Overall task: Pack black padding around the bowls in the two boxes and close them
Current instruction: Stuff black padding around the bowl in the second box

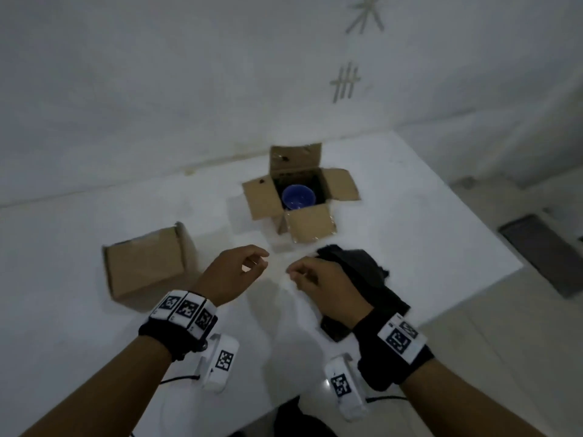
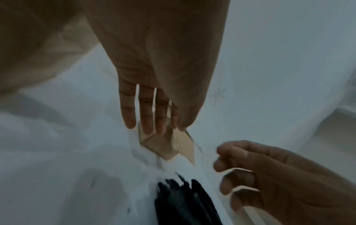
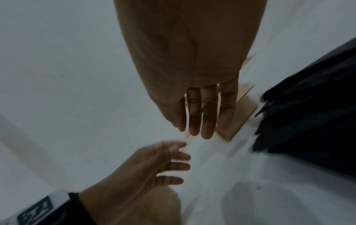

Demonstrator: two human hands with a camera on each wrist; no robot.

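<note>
An open cardboard box (image 1: 265, 200) stands at the back of the white table with a blue bowl (image 1: 298, 197) inside, all flaps spread outward. A closed cardboard box (image 1: 145, 263) sits to the left. A pile of black padding (image 1: 362, 275) lies on the right, partly under my right wrist. My left hand (image 1: 252, 264) and right hand (image 1: 303, 274) hover close together between the boxes, fingers relaxed, holding nothing. In the left wrist view my left hand (image 2: 146, 118) points toward the open box (image 2: 167, 146), with the padding (image 2: 185, 202) below. In the right wrist view the padding (image 3: 308, 121) lies right of my right hand (image 3: 198, 120).
The white table (image 1: 79, 310) meets a white wall at the back. Its right edge drops to a pale floor with a dark mat (image 1: 542, 253). Bare table surface shows in front of the closed box and between my forearms.
</note>
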